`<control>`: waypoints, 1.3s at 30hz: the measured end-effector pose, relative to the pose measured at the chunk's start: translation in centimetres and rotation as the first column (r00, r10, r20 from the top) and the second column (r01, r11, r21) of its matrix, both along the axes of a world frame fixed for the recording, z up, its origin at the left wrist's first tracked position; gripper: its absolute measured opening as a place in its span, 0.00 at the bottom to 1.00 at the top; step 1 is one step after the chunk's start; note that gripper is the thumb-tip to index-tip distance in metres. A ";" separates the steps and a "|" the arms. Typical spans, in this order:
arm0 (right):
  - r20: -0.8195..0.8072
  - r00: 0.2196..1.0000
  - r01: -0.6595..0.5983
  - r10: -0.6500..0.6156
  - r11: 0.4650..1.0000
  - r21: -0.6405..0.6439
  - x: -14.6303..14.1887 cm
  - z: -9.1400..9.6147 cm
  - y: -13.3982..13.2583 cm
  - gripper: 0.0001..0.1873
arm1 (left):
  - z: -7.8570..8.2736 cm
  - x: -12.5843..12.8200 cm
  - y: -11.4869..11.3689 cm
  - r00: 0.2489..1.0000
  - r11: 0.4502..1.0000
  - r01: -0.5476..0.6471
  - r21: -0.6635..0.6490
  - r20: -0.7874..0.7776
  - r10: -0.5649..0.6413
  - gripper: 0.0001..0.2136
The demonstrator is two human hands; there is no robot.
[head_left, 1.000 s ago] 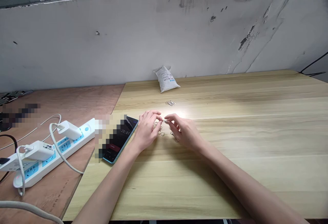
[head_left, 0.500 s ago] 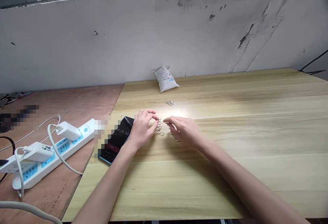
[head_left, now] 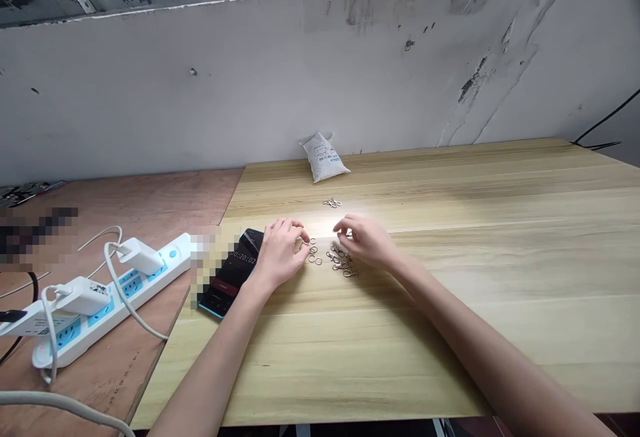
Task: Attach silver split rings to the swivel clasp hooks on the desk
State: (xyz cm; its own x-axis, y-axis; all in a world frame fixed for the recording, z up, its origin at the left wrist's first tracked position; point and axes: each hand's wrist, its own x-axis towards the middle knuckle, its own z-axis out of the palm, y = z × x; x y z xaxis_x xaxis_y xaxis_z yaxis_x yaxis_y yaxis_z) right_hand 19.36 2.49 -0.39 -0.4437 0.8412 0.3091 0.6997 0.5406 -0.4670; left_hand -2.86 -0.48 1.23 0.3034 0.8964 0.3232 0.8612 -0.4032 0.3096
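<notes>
My left hand point(head_left: 284, 251) is curled with thumb and fingers together at the left side of several small metal rings point(head_left: 313, 251). A thin rim of one ring shows between its fingertips. Just right of the rings lies a small pile of silver swivel clasps point(head_left: 342, 263). Over that pile's far edge is my right hand point(head_left: 367, 240), thumb and forefinger bent around a bit of metal that looks like a clasp; its fingers partly hide it. Farther back, a second small group of metal pieces point(head_left: 333, 203) rests on the table, apart from both hands.
A phone point(head_left: 233, 273) showing a timer lies left of my left hand. A white plastic bag point(head_left: 325, 158) stands near the wall. On the brown board at left, a power strip point(head_left: 173, 253) carries plugged-in chargers point(head_left: 140, 255) and cables. The wooden table point(head_left: 475, 303) extends rightwards.
My right hand has lifted away from the clasp pile, uncovering it, and its fingertips have moved slightly right. My left fingertips have drawn back a little to the left. The camera view has shifted slightly.
</notes>
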 end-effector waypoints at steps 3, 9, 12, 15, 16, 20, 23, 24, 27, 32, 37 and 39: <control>0.092 0.974 0.209 -0.208 0.978 0.000 0.0 0.4 2.4 0.12 | 0.1 0.2 -0.1 1.000 1.000 -0.001 0.011 -0.001 0.001 0.07; 0.400 0.878 0.248 -0.262 0.965 0.089 -2.4 1.2 6.7 0.17 | 0.1 0.4 -0.3 1.000 1.000 0.001 -0.009 0.007 -0.001 0.07; 0.460 0.866 0.165 -0.197 0.980 0.109 -3.6 1.2 7.3 0.17 | 0.0 0.3 -0.2 1.000 1.000 -0.005 -0.005 0.020 0.006 0.08; 0.467 0.869 0.112 -0.161 0.985 0.131 -3.9 1.1 7.2 0.19 | 0.1 0.2 -0.1 1.000 1.000 -0.012 -0.010 0.026 0.012 0.09; 0.465 0.871 0.104 -0.157 0.985 0.139 -3.9 1.1 7.0 0.19 | 0.1 0.2 -0.1 1.000 1.000 -0.013 -0.013 0.027 0.013 0.09; 0.401 0.896 0.131 -0.193 0.976 0.176 -3.2 1.0 5.1 0.16 | 0.1 0.3 -0.2 0.998 1.000 -0.024 -0.017 0.057 0.024 0.08; 0.073 0.972 0.210 -0.224 0.963 0.168 -2.8 0.8 2.7 0.12 | 0.2 0.9 -0.4 0.989 1.000 -0.009 -0.019 0.148 0.012 0.06; -0.015 0.975 0.221 -0.221 0.965 0.140 -2.8 0.8 1.8 0.12 | 0.2 1.1 -0.6 0.983 1.000 0.003 -0.013 0.184 0.000 0.05; -0.171 0.970 0.189 -0.174 0.979 0.078 -2.8 0.7 -0.5 0.11 | 0.5 2.0 -1.1 0.966 0.999 0.034 0.022 0.256 -0.039 0.05; -0.146 0.980 0.171 -0.138 0.955 0.244 -3.0 -0.1 -2.5 0.13 | 0.4 2.7 -1.4 0.934 1.000 0.013 0.011 0.358 -0.016 0.05; -0.086 0.992 0.118 -0.090 0.896 0.427 -3.3 -0.9 -3.2 0.15 | 0.4 2.4 -1.1 0.870 0.994 0.039 -0.100 0.493 0.015 0.05; -0.070 0.995 0.095 -0.071 0.880 0.464 -3.3 -0.9 -3.3 0.14 | 0.5 2.3 -1.0 0.854 0.987 0.057 -0.149 0.520 0.030 0.06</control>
State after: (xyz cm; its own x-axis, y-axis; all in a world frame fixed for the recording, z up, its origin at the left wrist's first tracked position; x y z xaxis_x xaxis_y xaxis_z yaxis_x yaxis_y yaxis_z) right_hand 16.07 -0.77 -1.33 -0.3527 0.6272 0.6945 0.7344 0.6454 -0.2100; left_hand -0.54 -1.52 1.75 0.1427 0.9446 0.2957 0.5521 -0.3239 0.7683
